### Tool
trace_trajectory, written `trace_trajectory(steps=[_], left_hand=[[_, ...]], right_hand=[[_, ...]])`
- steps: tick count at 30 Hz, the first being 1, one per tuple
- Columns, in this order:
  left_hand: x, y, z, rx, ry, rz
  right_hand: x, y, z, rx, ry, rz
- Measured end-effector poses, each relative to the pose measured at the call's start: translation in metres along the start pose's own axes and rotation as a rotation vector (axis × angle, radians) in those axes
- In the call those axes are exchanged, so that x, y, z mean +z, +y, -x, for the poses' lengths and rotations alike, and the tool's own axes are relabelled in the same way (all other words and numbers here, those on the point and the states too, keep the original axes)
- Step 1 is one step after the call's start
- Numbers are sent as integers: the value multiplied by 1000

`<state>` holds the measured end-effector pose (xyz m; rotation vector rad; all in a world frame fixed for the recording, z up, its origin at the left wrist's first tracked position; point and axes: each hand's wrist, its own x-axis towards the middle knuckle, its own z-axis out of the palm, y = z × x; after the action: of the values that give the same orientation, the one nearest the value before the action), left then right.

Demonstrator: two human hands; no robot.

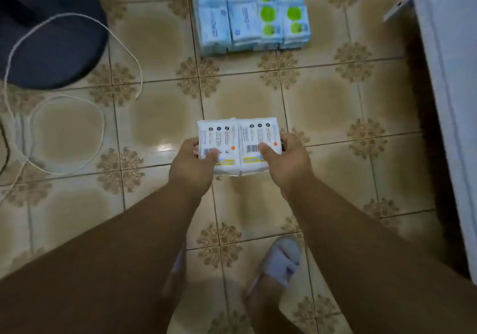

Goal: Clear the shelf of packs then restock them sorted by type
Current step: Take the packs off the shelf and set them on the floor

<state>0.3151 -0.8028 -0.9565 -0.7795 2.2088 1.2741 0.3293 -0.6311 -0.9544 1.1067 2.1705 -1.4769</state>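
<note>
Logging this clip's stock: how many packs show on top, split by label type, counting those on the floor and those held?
Pale blue plastic packs with blue print, top layer on the floor: 4
Pale blue plastic packs with green circles, top layer: 4
White plastic packs with barcodes, held between left hand and right hand: 2
Total: 10; layers beneath cannot be counted.

Both forearms are bare — no sleeves, watch or rings show on the left hand [192, 164] or the right hand [286, 159]. Below, the right foot wears a pale lilac slipper [280, 260] — open-toed, with crossed straps.
</note>
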Motion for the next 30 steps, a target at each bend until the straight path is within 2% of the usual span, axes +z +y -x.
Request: trace_trajectory(steps=[4, 7, 12, 15, 17, 23, 30], left_hand=[[55, -78, -80, -19, -15, -39], [80, -110, -123, -20, -6, -87], [96, -132, -160, 31, -61, -282], [84, -118, -140, -9, -115, -304], [67, -91, -105, -5, -91, -338], [-9, 52, 93, 311, -144, -400], [-121, 290, 317, 754, -122, -215]], right_hand=[[51, 84, -77, -12, -18, 56], [77, 119, -119, -19, -61, 93], [99, 139, -165, 3, -144, 200], [87, 119, -142, 12, -216, 270], [66, 92, -103, 12, -216, 285], [-32, -42, 73, -156, -136, 239], [-238, -258, 282, -434, 228, 40]])
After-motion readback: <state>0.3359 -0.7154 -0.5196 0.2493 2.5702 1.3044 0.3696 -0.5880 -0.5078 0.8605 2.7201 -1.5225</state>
